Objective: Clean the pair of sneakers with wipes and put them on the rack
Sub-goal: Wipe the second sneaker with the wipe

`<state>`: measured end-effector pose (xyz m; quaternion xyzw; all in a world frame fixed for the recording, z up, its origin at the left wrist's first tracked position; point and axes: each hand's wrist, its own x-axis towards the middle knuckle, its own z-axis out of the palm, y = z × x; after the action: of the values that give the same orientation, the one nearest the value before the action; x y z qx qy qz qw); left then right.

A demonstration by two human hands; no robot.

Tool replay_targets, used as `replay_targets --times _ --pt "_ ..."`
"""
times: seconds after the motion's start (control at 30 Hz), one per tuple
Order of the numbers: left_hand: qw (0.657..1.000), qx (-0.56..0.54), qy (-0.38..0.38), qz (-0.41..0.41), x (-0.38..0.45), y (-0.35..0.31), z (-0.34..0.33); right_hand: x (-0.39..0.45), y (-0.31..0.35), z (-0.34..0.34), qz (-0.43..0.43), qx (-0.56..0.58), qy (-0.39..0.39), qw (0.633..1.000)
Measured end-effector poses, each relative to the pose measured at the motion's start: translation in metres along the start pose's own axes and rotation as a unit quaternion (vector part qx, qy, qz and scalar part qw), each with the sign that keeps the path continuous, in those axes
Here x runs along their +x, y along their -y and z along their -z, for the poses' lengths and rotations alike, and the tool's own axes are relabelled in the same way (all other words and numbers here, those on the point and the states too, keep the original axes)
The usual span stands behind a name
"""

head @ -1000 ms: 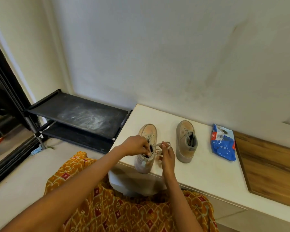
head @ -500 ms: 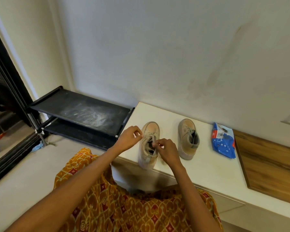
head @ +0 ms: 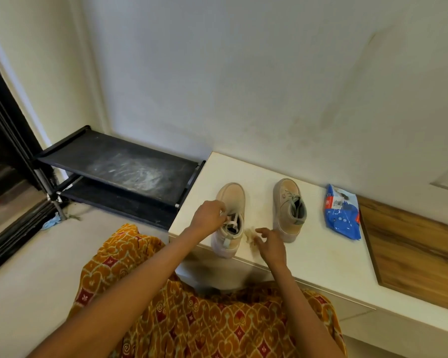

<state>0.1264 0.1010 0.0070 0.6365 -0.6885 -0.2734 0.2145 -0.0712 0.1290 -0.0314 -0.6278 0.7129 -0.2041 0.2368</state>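
Two beige sneakers stand on a white counter (head: 321,257), toes toward the wall. The left sneaker (head: 230,202) has its heel over the counter's front edge. My left hand (head: 208,218) pinches its laces at the shoe's opening. My right hand (head: 268,244) hovers just right of that shoe with fingers spread, touching a small crumpled pale wipe (head: 250,235) on the counter. The right sneaker (head: 287,202) stands untouched. A blue wipes pack (head: 343,218) lies to its right.
A black two-tier shoe rack (head: 119,166), dusty on top, stands on the floor left of the counter against the wall. A wooden panel (head: 411,254) adjoins the counter on the right. A dark door frame (head: 8,140) runs along the far left.
My right hand has let go of the laces and dropped to the counter beside the shoe, at the crumpled wipe. My left hand stays at the laces.
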Motion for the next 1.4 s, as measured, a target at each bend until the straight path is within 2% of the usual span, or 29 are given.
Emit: replay_targets --times 0.07,0.2,0.27,0.33,0.4,0.47,0.63,0.73,0.83,0.97,1.17,1.23,1.33,1.4 --pt "1.000 0.028 -0.012 -0.009 0.011 0.000 0.001 -0.001 -0.012 -0.011 -0.007 -0.076 0.046 0.996" --pt "0.994 0.095 -0.025 -0.041 0.027 0.000 0.006 0.001 -0.014 -0.019 0.034 -0.116 0.022 0.992" --pt "0.991 0.073 -0.074 -0.083 0.025 -0.002 0.010 0.003 -0.017 -0.021 0.032 -0.079 -0.003 0.996" --pt "0.978 0.043 -0.110 -0.172 0.014 -0.003 0.012 0.005 -0.020 -0.021 0.020 0.004 -0.038 0.999" --pt "0.959 0.085 -0.057 -0.264 0.003 -0.001 0.011 0.007 -0.020 -0.021 0.004 0.085 -0.071 0.994" --pt "0.944 0.136 0.017 -0.299 -0.004 0.001 0.008 0.008 -0.015 -0.021 0.000 0.132 -0.088 0.987" --pt "0.937 0.183 0.032 -0.295 -0.009 0.007 0.008 0.002 -0.006 -0.023 0.018 0.185 -0.101 0.977" --pt "0.941 0.215 0.035 -0.260 -0.008 -0.001 0.003 -0.004 -0.001 -0.022 0.020 0.208 -0.100 0.973" --pt "0.964 0.147 0.032 -0.218 -0.006 -0.007 0.005 -0.010 0.006 -0.017 0.025 0.238 -0.116 0.964" --pt "0.986 0.013 -0.025 -0.164 -0.005 0.000 0.021 -0.016 0.027 -0.004 0.053 0.259 -0.170 0.949" --pt "0.989 -0.060 -0.088 -0.105 -0.013 0.041 0.030 0.002 0.059 0.003 0.102 0.162 -0.201 0.961" --pt "0.985 -0.024 -0.117 -0.122 -0.018 0.043 0.028 0.009 0.074 0.000 0.120 0.128 -0.183 0.967" --pt "0.969 0.065 -0.140 -0.192 -0.020 0.045 0.017 0.017 0.091 -0.010 0.135 0.085 -0.114 0.981" --pt "0.960 0.094 -0.155 -0.213 -0.020 0.048 0.013 0.019 0.096 -0.017 0.125 0.080 -0.107 0.983"
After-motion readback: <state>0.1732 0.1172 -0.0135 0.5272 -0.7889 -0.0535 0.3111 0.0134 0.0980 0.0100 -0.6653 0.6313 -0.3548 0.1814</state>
